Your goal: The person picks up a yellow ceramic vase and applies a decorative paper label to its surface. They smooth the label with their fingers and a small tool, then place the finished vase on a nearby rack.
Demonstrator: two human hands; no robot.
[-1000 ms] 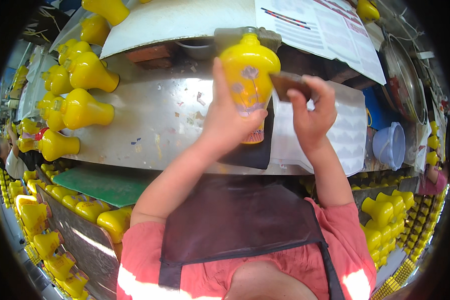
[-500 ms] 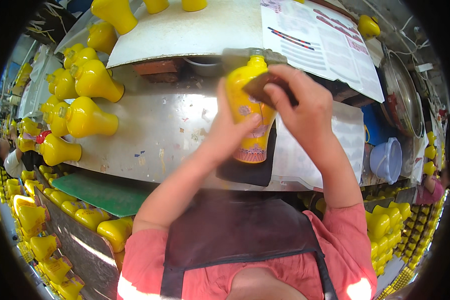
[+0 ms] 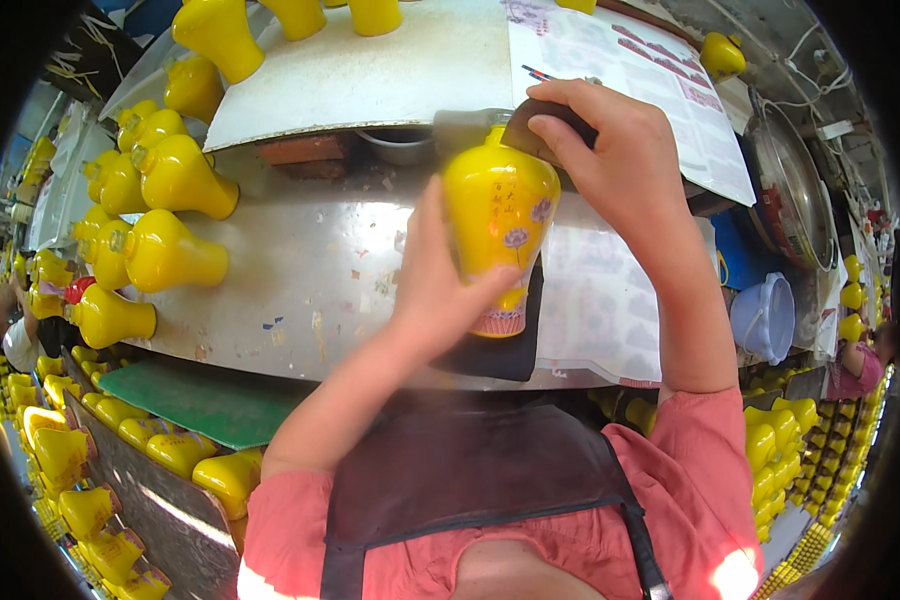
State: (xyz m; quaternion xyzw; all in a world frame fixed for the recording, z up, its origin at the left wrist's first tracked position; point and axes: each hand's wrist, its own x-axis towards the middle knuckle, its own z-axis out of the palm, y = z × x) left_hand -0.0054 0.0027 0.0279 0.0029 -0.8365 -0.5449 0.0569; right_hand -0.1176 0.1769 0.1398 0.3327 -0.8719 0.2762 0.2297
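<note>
Yellow vase held over a metal table, dark pad pressed at its top.

The scuffed grey metal table (image 3: 300,290) carries a row of yellow glazed ceramic vases (image 3: 165,255) lying at its left. Above its middle, the left hand (image 3: 435,295) wraps a yellow ceramic vase with purple flower decals (image 3: 500,235); the right hand (image 3: 620,165) pinches a small dark flat pad (image 3: 530,125) against its top. Both grips are full. Hard pressing could likely tilt the vase out of that 1-hand grip.
</note>
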